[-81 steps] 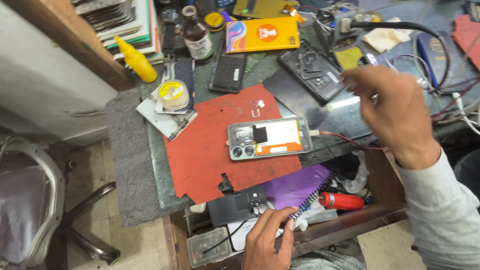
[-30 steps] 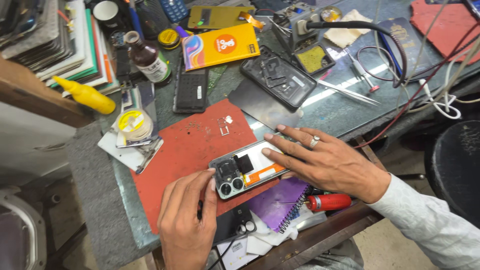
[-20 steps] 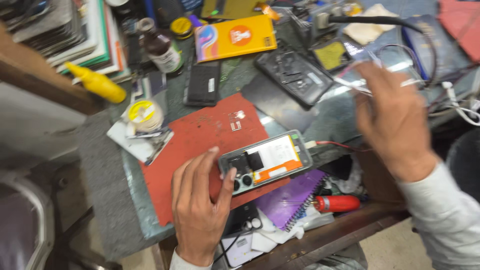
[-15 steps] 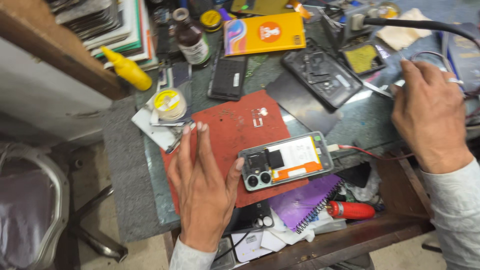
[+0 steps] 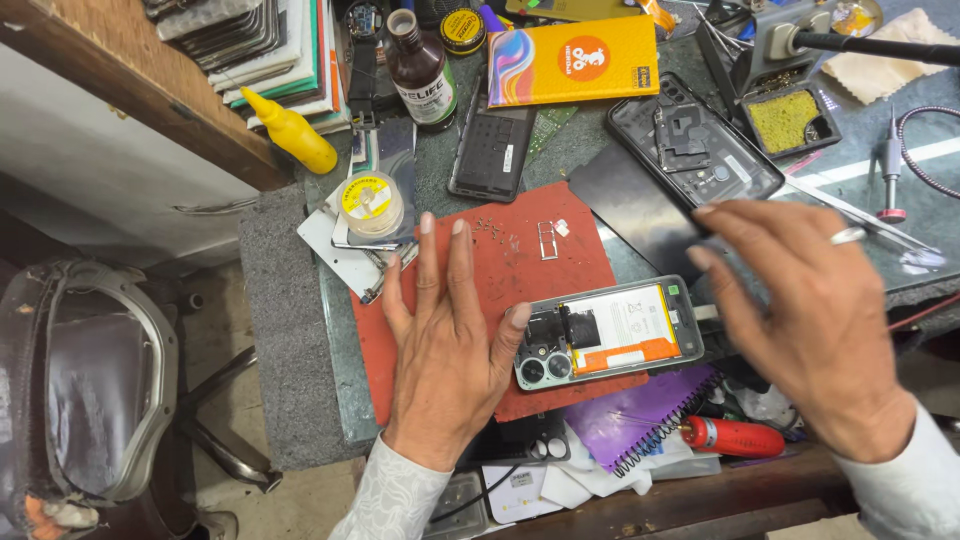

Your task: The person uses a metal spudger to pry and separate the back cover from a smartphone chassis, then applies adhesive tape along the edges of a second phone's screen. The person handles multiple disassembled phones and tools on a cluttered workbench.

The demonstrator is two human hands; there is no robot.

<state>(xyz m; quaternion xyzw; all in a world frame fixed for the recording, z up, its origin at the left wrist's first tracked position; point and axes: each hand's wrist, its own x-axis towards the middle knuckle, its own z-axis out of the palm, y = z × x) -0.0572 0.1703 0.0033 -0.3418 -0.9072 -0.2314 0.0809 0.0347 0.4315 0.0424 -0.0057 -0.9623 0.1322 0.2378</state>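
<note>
An opened phone with its back off lies on a red mat, battery and camera lenses showing. My left hand rests flat on the mat, fingers spread, thumb touching the phone's left end. My right hand hovers open just right of the phone, a ring on one finger, holding nothing. Small screws and a SIM tray lie on the mat beyond my left fingers.
Behind the mat are a dark phone back cover, a black phone, a brown bottle, an orange box, a yellow squeeze bottle, a tape roll, tweezers. A purple notebook and red tool sit near the front edge.
My right hand has come back from the far right toward the phone. My left hand stays on the mat, thumb now against the phone's end.
</note>
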